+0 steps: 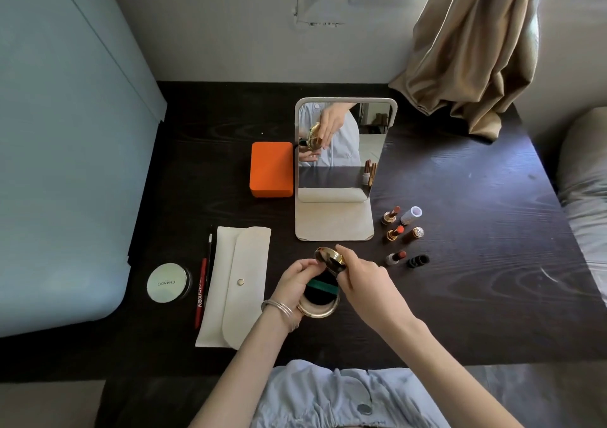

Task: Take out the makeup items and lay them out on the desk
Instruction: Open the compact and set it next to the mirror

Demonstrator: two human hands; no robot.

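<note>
Your left hand point(292, 280) cups the open compact point(320, 299) just above the desk point(476, 280) near its front edge, fingers curled round the base, while your right hand point(364, 280) pinches the raised gold lid point(330, 258). Keep the base level so the black puff point(320, 294) stays seated, ease the lid, then set the compact down between the pouch point(236, 283) and the lipsticks point(395, 234).

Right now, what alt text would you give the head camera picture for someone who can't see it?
A person's left hand holds a gold compact while the right hand lifts its lid above a dark desk. A cream pouch, standing mirror and three open lipsticks lie around.
</note>
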